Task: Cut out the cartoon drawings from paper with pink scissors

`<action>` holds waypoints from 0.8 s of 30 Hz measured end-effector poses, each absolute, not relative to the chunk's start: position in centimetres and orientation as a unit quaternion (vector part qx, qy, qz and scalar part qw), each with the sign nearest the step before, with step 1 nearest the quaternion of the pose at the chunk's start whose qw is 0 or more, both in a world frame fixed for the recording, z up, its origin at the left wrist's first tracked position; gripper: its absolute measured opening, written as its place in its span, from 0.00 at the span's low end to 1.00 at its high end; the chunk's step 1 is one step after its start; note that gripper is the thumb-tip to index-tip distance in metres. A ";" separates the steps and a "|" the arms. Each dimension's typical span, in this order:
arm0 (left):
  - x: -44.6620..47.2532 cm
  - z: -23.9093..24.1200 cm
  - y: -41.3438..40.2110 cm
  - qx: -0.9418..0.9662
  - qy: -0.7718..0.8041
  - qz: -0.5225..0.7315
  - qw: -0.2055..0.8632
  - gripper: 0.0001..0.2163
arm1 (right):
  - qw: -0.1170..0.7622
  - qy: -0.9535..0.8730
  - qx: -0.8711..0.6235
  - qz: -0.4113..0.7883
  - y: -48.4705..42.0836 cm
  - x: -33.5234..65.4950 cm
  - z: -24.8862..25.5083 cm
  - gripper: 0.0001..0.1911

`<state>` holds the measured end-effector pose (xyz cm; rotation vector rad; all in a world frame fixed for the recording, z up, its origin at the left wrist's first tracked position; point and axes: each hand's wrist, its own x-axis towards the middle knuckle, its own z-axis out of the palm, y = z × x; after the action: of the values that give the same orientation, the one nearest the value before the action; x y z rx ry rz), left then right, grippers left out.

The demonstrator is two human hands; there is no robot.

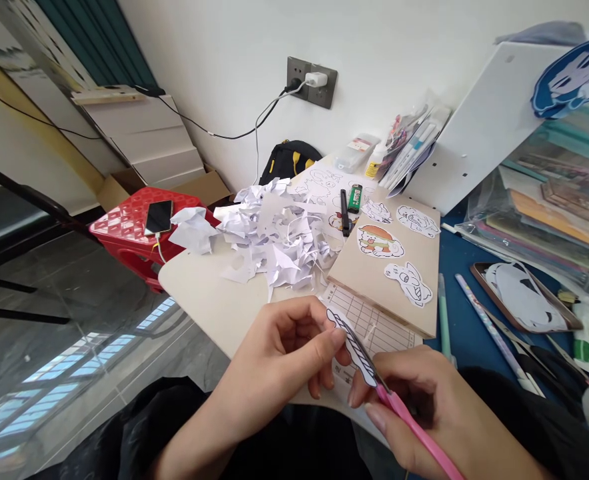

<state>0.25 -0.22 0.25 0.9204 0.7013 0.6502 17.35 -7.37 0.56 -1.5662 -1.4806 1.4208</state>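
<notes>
Head cam, faces fwd/down, close abv fingers (302, 309), desk (199, 280).

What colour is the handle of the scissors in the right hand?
Pink: the scissors handle in the right hand, seen in the head view.

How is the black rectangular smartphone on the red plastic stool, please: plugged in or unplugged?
Plugged in: the smartphone has a thin white cable attached at its lower edge.

No text legible, white lettering on a green packet (355, 198) too small, characters beside a cutout's drawing (410, 285) unclear, print on a gridded sheet (382, 331) unreadable
</notes>
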 end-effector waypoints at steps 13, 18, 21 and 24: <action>0.4 0.6 -0.5 0.432 0.341 0.294 0.782 0.11 | 0.257 -0.562 -0.574 0.537 -7.4 17.7 0.1 0.09; 0.3 0.7 -0.6 0.434 0.343 0.293 0.780 0.11 | 0.251 -0.567 -0.574 0.534 -7.5 17.5 0.1 0.08; 0.4 0.8 -0.6 0.434 0.348 0.294 0.777 0.11 | 0.252 -0.568 -0.577 0.530 -7.4 17.4 0.1 0.07; 0.5 0.7 -0.6 0.434 0.352 0.299 0.774 0.10 | 0.250 -0.579 -0.578 0.517 -7.3 17.4 0.1 0.06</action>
<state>0.51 -0.57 0.74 0.9392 0.7619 0.6467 17.45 -7.28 0.05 -1.5745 -1.5770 1.4087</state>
